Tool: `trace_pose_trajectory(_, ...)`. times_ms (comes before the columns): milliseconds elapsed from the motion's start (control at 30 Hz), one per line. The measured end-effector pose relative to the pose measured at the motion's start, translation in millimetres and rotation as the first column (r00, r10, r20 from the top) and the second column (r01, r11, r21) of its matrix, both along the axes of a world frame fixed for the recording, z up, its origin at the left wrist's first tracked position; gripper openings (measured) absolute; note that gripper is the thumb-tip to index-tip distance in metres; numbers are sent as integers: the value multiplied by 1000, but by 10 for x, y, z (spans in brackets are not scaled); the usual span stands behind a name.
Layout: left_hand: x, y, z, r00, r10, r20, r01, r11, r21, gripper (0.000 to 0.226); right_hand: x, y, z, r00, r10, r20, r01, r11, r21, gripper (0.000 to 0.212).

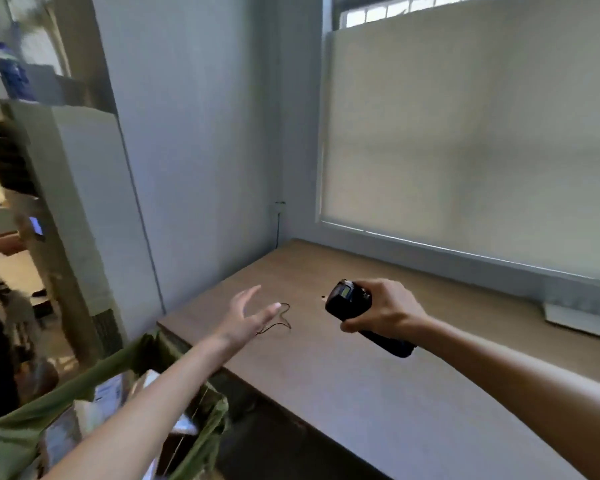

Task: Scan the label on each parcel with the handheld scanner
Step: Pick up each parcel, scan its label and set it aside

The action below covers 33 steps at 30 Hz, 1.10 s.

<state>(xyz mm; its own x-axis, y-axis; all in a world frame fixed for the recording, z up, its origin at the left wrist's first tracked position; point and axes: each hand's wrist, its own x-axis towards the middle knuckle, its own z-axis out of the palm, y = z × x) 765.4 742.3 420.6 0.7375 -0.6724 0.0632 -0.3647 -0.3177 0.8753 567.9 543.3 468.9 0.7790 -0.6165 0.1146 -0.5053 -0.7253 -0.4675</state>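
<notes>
Over the brown table [378, 386] by the window, the right hand [385, 310] grips the scanner [350, 301] while the left hand [246, 315] hovers spread; best fetch one parcel [110, 393] from the green bag [11, 441], label up.

Head cam, fwd-down over table [378, 375]

Brown tabletop [378, 382] across the lower right. Thin dark wire [282, 319] looped near its 10 o'clock corner, small dark spot [323, 297] just beside. White flat device [579, 320] at 3 o'clock under the window blind [465, 133]. Tall white cabinet [80, 209] at 9 o'clock. Cable [278, 223] down the wall corner.
</notes>
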Motion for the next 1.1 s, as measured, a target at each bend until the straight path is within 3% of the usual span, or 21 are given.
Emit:
trace_pose_trajectory(200, -1201, -1561, 423, 963, -253, 96, 253, 967, 20, 74, -1850, -980, 335, 946, -323, 7, 322, 944, 73, 42)
trace_pose_trajectory(367, -2523, -2861, 327, 901, -432, 41, 431, 902, 36, 78, -3383, -1662, 274, 856, -515, -49, 517, 853, 76, 51)
trace_pose_trajectory(633, -5068, -4627, -74, 711, -697, -95, 702, 711, 38, 76, -5886, -2643, 65, 624, -756, -198, 773, 635, 13, 58)
trace_pose_trajectory(733, -5714, -5065, -171, 654, -745, -128, 755, 653, 60, 75, -6527, -2969, -41, 535, -820, -203, 841, 540, 34, 70)
trace_pose_trajectory(867, -6301, -5714, -384, 601, -782, -164, 799, 591, 115, 74, -7173, -3431, -370, 446, -867, -220, 894, 442, 71, 68)
trace_pose_trajectory(1100, -7053, -7090, -1011, 534, -817, -220, 845, 507, 169, 70, -7921, -4385, -1014, 349, -872, -343, 935, 350, 60, 66)
